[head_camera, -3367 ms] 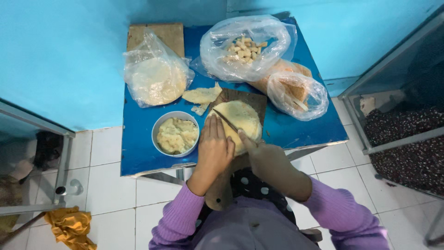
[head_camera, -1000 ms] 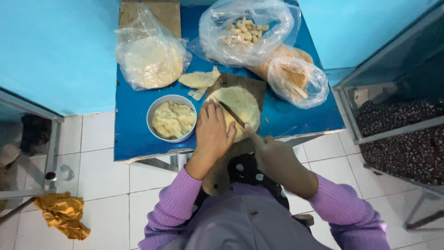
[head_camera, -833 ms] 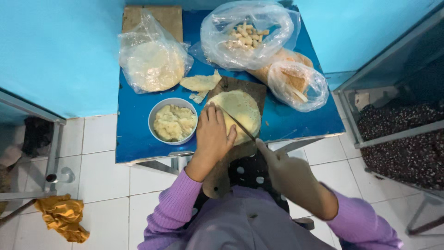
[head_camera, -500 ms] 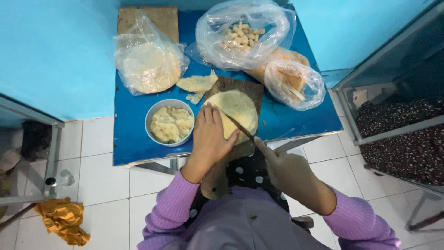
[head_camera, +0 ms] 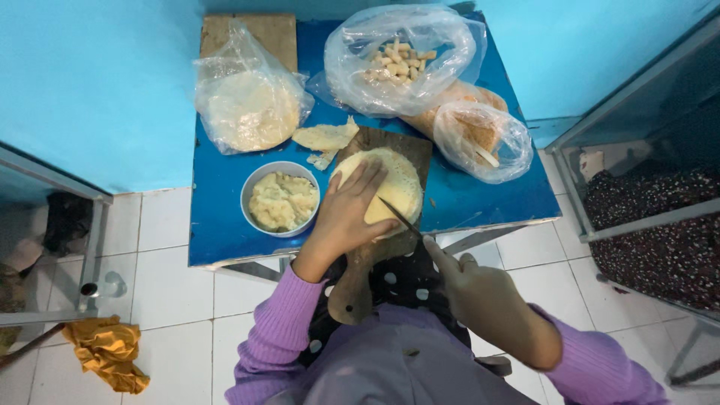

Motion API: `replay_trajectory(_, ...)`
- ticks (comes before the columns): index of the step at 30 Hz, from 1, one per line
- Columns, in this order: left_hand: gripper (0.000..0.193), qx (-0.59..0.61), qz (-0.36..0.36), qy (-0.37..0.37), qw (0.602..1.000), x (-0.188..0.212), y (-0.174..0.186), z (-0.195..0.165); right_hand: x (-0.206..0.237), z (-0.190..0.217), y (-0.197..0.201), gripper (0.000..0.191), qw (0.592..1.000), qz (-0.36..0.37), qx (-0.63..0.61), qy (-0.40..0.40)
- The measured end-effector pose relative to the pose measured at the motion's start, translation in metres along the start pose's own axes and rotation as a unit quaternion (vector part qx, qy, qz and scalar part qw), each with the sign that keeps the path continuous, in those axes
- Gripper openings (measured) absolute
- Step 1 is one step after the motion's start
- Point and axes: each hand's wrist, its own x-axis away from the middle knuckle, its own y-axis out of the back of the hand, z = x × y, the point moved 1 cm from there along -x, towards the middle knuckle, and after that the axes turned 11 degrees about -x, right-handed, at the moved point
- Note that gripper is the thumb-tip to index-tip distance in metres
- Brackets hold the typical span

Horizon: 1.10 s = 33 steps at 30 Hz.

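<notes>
Left hand (head_camera: 346, 217) flat on flatbread (head_camera: 390, 187), grip open, right hand (head_camera: 472, 289) gripping knife (head_camera: 401, 219)

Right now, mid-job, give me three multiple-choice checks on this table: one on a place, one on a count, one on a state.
1. Where is the bowl of pale mash?
A. Left of the wooden board
B. On the floor
C. Inside a bag

2. How many clear plastic bags lie on the blue table?
A. One
B. Three
C. Six

3. What is the left hand doing?
A. Hanging free
B. Pressing flat on the round yellow flatbread
C. Gripping the bowl

Answers: 1 A, it sits beside the board's left edge. 2 B, three bags show. 3 B, fingers spread on it while the right hand holds the knife.
</notes>
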Motion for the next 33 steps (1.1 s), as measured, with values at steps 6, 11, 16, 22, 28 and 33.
replay_trajectory(6,0.092,-0.015,-0.001,-0.006,1.0,0.0,-0.002,0.001,-0.001,-0.003,-0.014,0.08,0.999,-0.039,-0.02,0.018)
replay_trajectory(11,0.094,0.0,0.0,-0.008,1.0,0.0,-0.003,0.004,0.003,-0.004,-0.015,0.083,1.0,-0.019,-0.005,0.0)
replay_trajectory(16,0.094,-0.004,-0.008,-0.007,1.0,0.001,-0.005,0.003,-0.006,-0.004,-0.02,0.08,0.999,-0.044,-0.005,0.029)
replay_trajectory(22,0.094,0.003,-0.006,-0.013,1.0,0.0,-0.002,0.005,0.009,-0.007,-0.026,0.078,0.998,-0.049,-0.042,0.005)
replay_trajectory(28,0.096,-0.008,-0.008,-0.016,1.0,0.001,-0.003,0.004,0.001,-0.006,-0.032,0.077,0.995,-0.078,-0.051,0.033)
replay_trajectory(33,0.096,0.012,-0.002,-0.003,1.0,0.001,-0.002,0.003,0.013,-0.002,-0.028,0.079,0.998,-0.056,-0.03,0.004)
